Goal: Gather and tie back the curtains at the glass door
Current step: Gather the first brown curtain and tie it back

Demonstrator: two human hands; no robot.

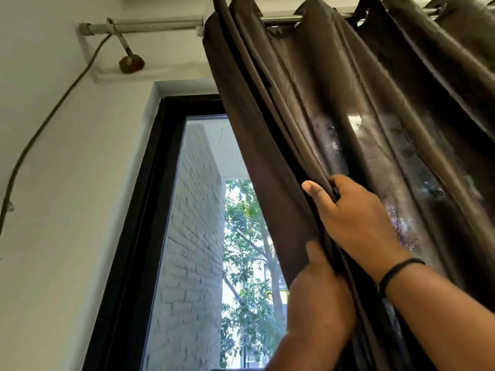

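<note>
Dark brown curtain (pixel 361 116) hangs by eyelets from a metal rod (pixel 281 19) at top, bunched in folds toward the right, covering the right part of the glass door (pixel 203 236). Right hand (pixel 356 212) grips the curtain's leading folds, thumb on the front of the fabric, fingers tucked behind a fold. Left hand (pixel 321 295) is lower, just below the right, holding the same bunched edge, thumb pressed on the cloth; its other fingers are hidden. Black band (pixel 399 271) on right wrist. Black door frame (pixel 144 210) exposed at left, brick wall (pixel 192 236) and trees (pixel 249 236) outside. Cable (pixel 48 121) runs down the white wall (pixel 67 236) from a pipe (pixel 150 26).
</note>
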